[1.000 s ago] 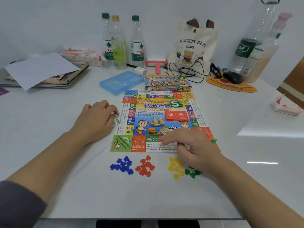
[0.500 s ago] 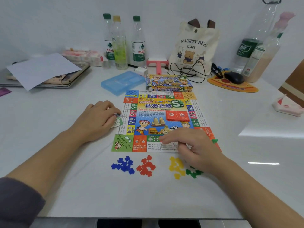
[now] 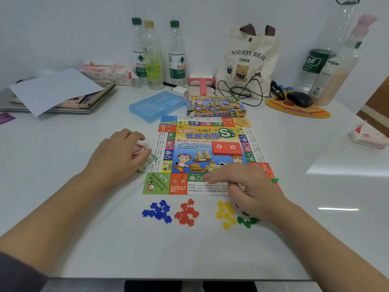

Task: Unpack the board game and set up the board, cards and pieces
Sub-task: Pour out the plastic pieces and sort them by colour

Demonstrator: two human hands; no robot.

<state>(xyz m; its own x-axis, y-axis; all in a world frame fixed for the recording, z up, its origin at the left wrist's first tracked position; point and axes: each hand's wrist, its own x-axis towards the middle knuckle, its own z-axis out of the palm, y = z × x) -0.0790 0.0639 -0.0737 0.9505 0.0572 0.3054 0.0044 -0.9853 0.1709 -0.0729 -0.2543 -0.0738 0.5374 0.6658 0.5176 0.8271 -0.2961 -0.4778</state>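
The colourful game board (image 3: 207, 142) lies flat in the middle of the white table. A red card stack (image 3: 227, 149) sits on its right centre. The game box (image 3: 215, 106) rests just behind the board. In front lie small piles of blue pieces (image 3: 157, 211), red pieces (image 3: 187, 212), yellow pieces (image 3: 225, 213) and green pieces (image 3: 247, 221). My left hand (image 3: 114, 155) is at the board's left edge, holding a small stack of paper notes (image 3: 145, 158). My right hand (image 3: 246, 187) rests curled on the board's front right corner; what it pinches is hidden.
A blue plastic case (image 3: 156, 105) lies behind the board's left corner. Three bottles (image 3: 156, 55), a tote bag (image 3: 249, 60), cables and a mouse (image 3: 299, 99) on an orange pad line the back. A laptop under paper (image 3: 56, 89) is at left, a tissue pack (image 3: 367, 134) at right.
My left hand has lifted slightly and tilted, showing more of the paper notes it holds at the board's left edge. My right hand stays at the front right corner.
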